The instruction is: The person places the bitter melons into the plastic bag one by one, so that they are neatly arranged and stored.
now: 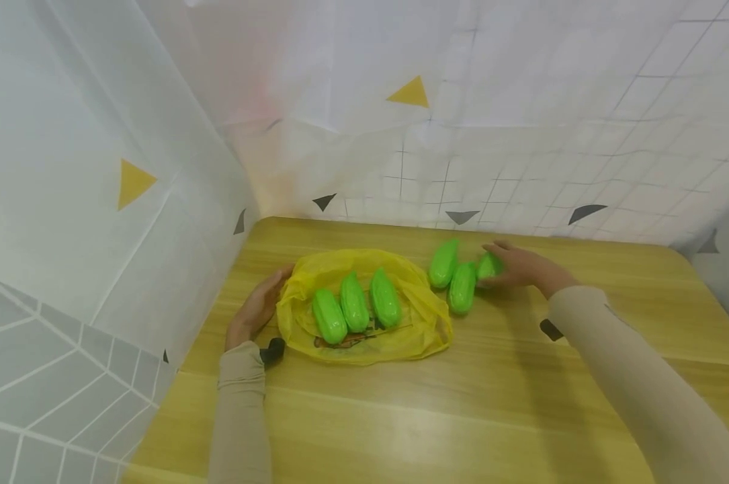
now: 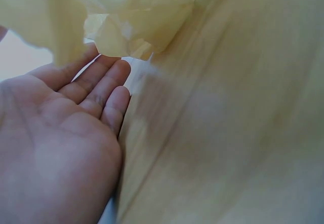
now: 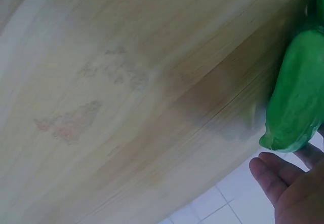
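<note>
1. Now the left hand [image 1: 256,308] lies relaxed and flat-fingered against the 9 o'clock edge of a yellow plastic bag [image 1: 421,323]; the left wrist view shows its palm bare and the fingertips [image 2: 117,72] just under the bag's crumpled film, grasping nothing.
2. Inside the bag lie three green toy cucumbers [image 1: 355,306], side by side and touching, pointing toward 12 o'clock.
3. At about 2 o'clock from the bag, three more green cucumbers rest on the bare wooden table [image 1: 521,390].
4. The right hand [image 1: 518,265] covers the far-right cucumber [image 1: 488,267] of that group, its fingers bent over it; whether they truly clasp it cannot be told.
5. Beside it, the middle cucumber [image 1: 461,288] and the left cucumber [image 1: 443,263] lie untouched, close together.
6. White patterned sheets [image 1: 521,101] wall the table at 9 and 12 o'clock.
</note>
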`<action>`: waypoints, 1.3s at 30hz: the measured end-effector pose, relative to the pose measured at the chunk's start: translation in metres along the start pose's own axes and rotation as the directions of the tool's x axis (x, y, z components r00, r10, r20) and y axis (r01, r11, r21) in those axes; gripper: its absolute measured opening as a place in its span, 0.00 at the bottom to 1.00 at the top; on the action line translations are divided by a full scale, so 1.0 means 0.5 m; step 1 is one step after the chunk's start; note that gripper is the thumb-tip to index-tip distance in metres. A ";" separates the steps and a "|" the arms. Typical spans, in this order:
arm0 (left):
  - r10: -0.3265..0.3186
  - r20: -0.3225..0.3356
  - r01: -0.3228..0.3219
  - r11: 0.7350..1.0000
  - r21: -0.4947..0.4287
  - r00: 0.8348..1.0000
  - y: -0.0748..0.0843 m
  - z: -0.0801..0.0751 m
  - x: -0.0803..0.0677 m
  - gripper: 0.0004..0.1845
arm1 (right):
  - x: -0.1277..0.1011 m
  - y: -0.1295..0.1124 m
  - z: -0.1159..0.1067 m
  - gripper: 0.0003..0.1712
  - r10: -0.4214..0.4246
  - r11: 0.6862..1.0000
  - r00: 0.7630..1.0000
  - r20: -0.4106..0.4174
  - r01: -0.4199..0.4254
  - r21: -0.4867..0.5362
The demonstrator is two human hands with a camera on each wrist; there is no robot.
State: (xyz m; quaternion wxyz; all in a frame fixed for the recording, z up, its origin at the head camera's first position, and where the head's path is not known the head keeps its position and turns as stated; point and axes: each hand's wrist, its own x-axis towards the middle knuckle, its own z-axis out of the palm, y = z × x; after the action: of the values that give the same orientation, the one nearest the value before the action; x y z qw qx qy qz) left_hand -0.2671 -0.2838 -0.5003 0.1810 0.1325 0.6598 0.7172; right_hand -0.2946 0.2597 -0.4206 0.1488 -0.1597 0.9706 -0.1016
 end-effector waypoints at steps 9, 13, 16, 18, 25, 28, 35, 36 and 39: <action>-0.009 0.003 0.009 1.000 -0.012 1.000 -0.002 -0.001 0.002 0.32 | 0.014 -0.008 -0.001 0.55 -0.013 0.999 0.999 -0.029 0.015 0.044; -0.008 0.011 0.008 1.000 -0.016 1.000 0.000 0.003 0.003 0.32 | 0.014 -0.008 0.004 0.57 -0.003 1.000 1.000 -0.021 0.004 0.031; -0.007 0.019 0.007 1.000 -0.020 1.000 0.002 0.005 0.003 0.32 | 0.014 -0.004 0.006 0.59 -0.004 1.000 1.000 -0.025 0.005 0.014; -0.010 0.018 0.010 1.000 -0.021 1.000 0.003 0.007 0.004 0.32 | 0.014 -0.003 0.006 0.58 -0.011 1.000 0.999 -0.033 0.011 0.001; -0.021 0.003 0.021 1.000 -0.009 1.000 0.003 0.005 0.007 0.32 | 0.010 -0.002 0.002 0.58 -0.046 0.999 0.998 -0.049 0.044 -0.030; -0.023 -0.003 0.023 1.000 -0.007 1.000 0.002 0.005 0.008 0.32 | 0.008 -0.002 -0.008 0.59 -0.045 0.998 0.998 -0.036 0.043 -0.049; -0.012 -0.005 0.012 1.000 0.008 1.000 0.001 0.006 0.004 0.33 | -0.009 0.002 -0.072 0.62 -0.002 0.991 1.000 -0.028 -0.002 -0.135; -0.009 -0.004 0.009 1.000 0.009 1.000 0.001 0.006 0.004 0.33 | -0.013 0.002 -0.083 0.63 0.002 0.990 1.000 -0.026 -0.006 -0.144; 0.000 0.001 0.000 1.000 0.013 1.000 0.001 0.005 0.005 0.33 | -0.024 0.000 -0.106 0.64 0.035 0.987 0.999 -0.015 -0.037 -0.159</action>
State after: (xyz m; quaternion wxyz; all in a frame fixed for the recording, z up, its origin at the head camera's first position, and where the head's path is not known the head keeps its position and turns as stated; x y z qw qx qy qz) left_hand -0.2682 -0.2805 -0.4998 0.1806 0.1340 0.6642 0.7129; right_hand -0.3009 0.2716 -0.3678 0.1313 -0.1528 0.9792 -0.0220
